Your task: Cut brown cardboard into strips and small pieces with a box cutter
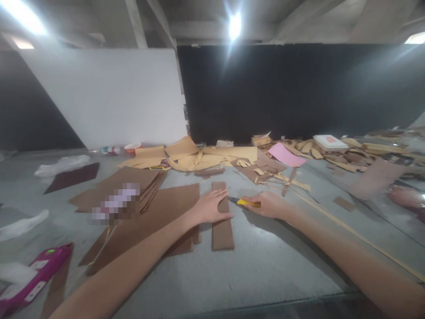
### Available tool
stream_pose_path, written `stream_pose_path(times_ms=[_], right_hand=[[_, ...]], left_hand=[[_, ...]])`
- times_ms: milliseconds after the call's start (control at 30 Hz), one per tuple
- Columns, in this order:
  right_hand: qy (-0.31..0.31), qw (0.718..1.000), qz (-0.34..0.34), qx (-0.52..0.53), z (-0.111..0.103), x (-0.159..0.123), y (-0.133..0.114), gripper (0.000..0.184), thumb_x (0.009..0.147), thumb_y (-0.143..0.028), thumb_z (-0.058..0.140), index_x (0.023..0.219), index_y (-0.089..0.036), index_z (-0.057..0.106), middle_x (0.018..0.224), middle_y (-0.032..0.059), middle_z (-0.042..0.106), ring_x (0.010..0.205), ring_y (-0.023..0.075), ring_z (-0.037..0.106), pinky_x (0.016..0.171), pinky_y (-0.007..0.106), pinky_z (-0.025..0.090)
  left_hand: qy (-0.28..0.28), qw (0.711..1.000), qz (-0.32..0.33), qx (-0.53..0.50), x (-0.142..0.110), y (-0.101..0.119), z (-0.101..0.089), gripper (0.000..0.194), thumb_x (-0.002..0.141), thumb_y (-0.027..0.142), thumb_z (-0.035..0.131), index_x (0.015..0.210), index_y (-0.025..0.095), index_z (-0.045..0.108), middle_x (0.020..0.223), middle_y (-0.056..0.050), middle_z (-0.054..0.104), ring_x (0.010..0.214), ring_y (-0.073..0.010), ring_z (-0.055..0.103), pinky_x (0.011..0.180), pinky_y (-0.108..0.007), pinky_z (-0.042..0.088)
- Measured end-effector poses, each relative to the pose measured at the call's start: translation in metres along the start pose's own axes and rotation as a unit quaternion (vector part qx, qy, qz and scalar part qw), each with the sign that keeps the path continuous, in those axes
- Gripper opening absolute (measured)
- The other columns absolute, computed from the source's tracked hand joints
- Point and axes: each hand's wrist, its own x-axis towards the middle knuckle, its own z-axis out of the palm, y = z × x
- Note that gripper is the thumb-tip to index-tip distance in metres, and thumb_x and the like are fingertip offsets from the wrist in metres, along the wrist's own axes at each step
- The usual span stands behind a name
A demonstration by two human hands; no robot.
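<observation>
My left hand [212,206] lies flat with fingers stretched out on a narrow brown cardboard strip [222,230] that runs away from me on the grey floor. My right hand [265,204] is closed round a yellow utility knife [244,202], whose tip points left at the strip's right edge, just beyond my left fingertips. A large brown cardboard sheet [156,212] lies to the left of the strip, partly under my left forearm.
A stack of brown cardboard pieces [133,186] sits at the left. Tan offcuts [195,157], a pink sheet [285,155] and a white box [328,141] lie along the back. A magenta object [40,272] is at the near left. A long thin strip [348,230] crosses the right.
</observation>
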Motion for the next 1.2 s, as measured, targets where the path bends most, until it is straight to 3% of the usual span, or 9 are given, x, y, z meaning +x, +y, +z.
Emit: stream_pose_path(times_ms=[433, 633, 700, 767, 867, 933, 1067, 1200], right_hand=[[-0.006, 1.0, 0.012, -0.001, 0.002, 0.01, 0.003, 0.046, 0.104, -0.056, 0.052, 0.137, -0.033, 0.075, 0.098, 0.0092, 0.084, 0.07, 0.0203, 0.072, 0.059, 0.027, 0.037], [-0.022, 0.999, 0.014, 0.034, -0.005, 0.006, -0.003, 0.049, 0.104, -0.056, 0.051, 0.138, -0.03, 0.075, 0.092, 0.0088, 0.084, 0.061, 0.0177, 0.064, 0.057, 0.027, 0.035], [-0.034, 0.998, 0.006, 0.05, -0.01, -0.003, -0.004, 0.049, 0.104, -0.056, 0.05, 0.138, -0.03, 0.075, 0.086, 0.0078, 0.083, 0.056, 0.016, 0.059, 0.056, 0.027, 0.034], [-0.053, 0.997, -0.012, 0.062, -0.013, -0.012, -0.006, 0.049, 0.105, -0.056, 0.05, 0.138, -0.03, 0.075, 0.078, 0.0075, 0.081, 0.052, 0.0144, 0.052, 0.056, 0.027, 0.033], [-0.067, 0.995, -0.022, 0.069, -0.016, -0.02, -0.01, 0.05, 0.105, -0.055, 0.05, 0.14, -0.029, 0.074, 0.075, 0.0087, 0.08, 0.051, 0.0135, 0.048, 0.056, 0.028, 0.032], [-0.063, 0.996, -0.021, 0.062, -0.017, -0.022, -0.012, 0.049, 0.105, -0.055, 0.05, 0.141, -0.03, 0.073, 0.077, 0.0094, 0.08, 0.051, 0.0138, 0.049, 0.056, 0.028, 0.032], [-0.056, 0.997, -0.036, 0.038, -0.018, -0.022, -0.015, 0.046, 0.106, -0.051, 0.051, 0.139, -0.03, 0.075, 0.08, 0.0102, 0.081, 0.055, 0.0154, 0.056, 0.058, 0.028, 0.032], [-0.064, 0.997, -0.036, 0.035, -0.019, -0.022, -0.011, 0.046, 0.105, -0.05, 0.053, 0.141, -0.03, 0.073, 0.084, 0.0104, 0.082, 0.057, 0.0162, 0.06, 0.059, 0.028, 0.033]], left_hand=[[0.032, 0.999, 0.007, -0.011, -0.001, -0.002, 0.003, 0.097, 0.086, 0.079, 0.065, 0.162, 0.022, 0.044, 0.17, -0.014, 0.041, 0.158, -0.0357, 0.038, 0.129, -0.053, 0.033], [0.035, 0.999, 0.015, -0.011, -0.006, 0.012, -0.002, 0.091, 0.084, 0.075, 0.072, 0.156, 0.024, 0.051, 0.167, -0.013, 0.046, 0.155, -0.0369, 0.042, 0.126, -0.054, 0.036], [0.038, 0.999, 0.027, -0.01, -0.009, 0.019, -0.005, 0.081, 0.084, 0.074, 0.072, 0.145, 0.022, 0.061, 0.161, -0.014, 0.053, 0.149, -0.0379, 0.048, 0.122, -0.054, 0.039], [0.053, 0.998, 0.037, -0.018, -0.009, 0.025, -0.006, 0.055, 0.093, 0.068, 0.066, 0.124, 0.022, 0.072, 0.143, -0.012, 0.069, 0.135, -0.035, 0.06, 0.113, -0.051, 0.047], [0.084, 0.995, 0.05, -0.024, -0.007, 0.024, -0.005, 0.039, 0.102, 0.059, 0.059, 0.102, 0.022, 0.073, 0.114, -0.01, 0.077, 0.117, -0.0306, 0.066, 0.102, -0.046, 0.051], [0.096, 0.994, 0.051, -0.029, -0.005, 0.018, -0.003, 0.041, 0.098, 0.06, 0.064, 0.112, 0.022, 0.071, 0.122, -0.011, 0.074, 0.122, -0.0311, 0.064, 0.104, -0.047, 0.05], [0.07, 0.996, 0.039, -0.033, -0.002, 0.005, 0.002, 0.069, 0.095, 0.066, 0.065, 0.149, 0.024, 0.056, 0.159, -0.012, 0.055, 0.147, -0.032, 0.051, 0.122, -0.049, 0.04], [0.036, 0.999, 0.039, -0.011, 0.0, 0.0, 0.002, 0.079, 0.097, 0.072, 0.057, 0.16, 0.025, 0.048, 0.169, -0.01, 0.044, 0.156, -0.0314, 0.041, 0.13, -0.049, 0.031]])
